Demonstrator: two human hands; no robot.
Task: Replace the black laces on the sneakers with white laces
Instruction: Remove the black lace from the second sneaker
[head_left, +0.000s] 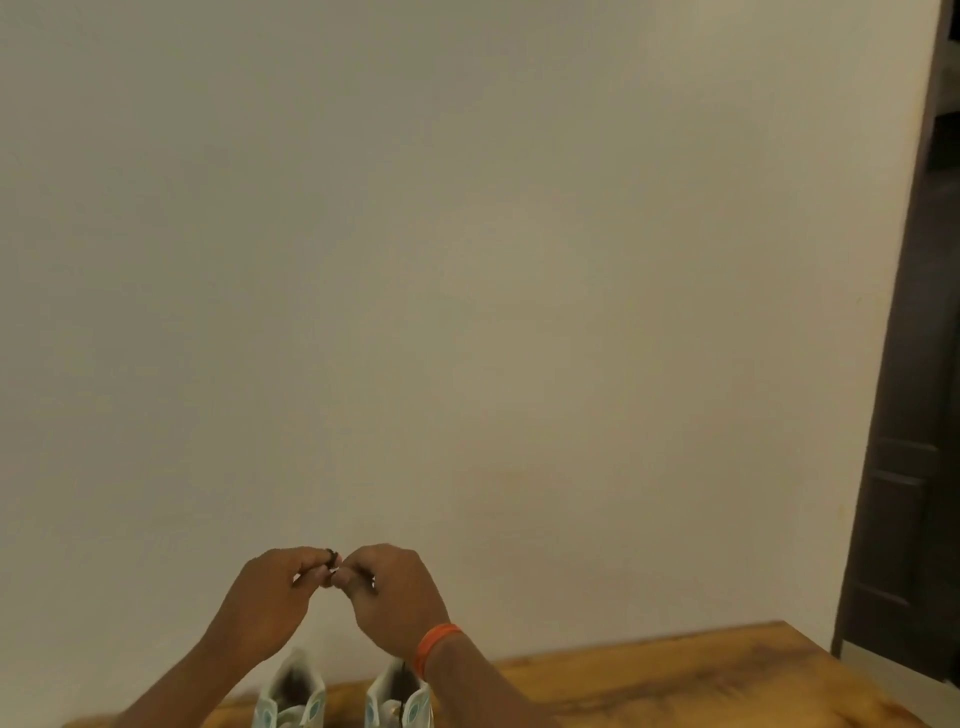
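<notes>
Two white sneakers with pale blue marks stand side by side on the wooden table at the bottom edge, the left sneaker (292, 693) and the right sneaker (399, 699); only their heel ends show. Above them both hands are raised close together in front of the wall. My left hand (275, 597) and my right hand (390, 597), which has an orange band at the wrist, each pinch a small bunch of black lace (331, 555) between fingertips and thumb. Dark lace also shows inside the right sneaker. No white lace is in view.
The wooden table (675, 680) runs along the bottom and ends at the right near a dark door (914, 467). A plain pale wall (467, 260) fills most of the view behind the table.
</notes>
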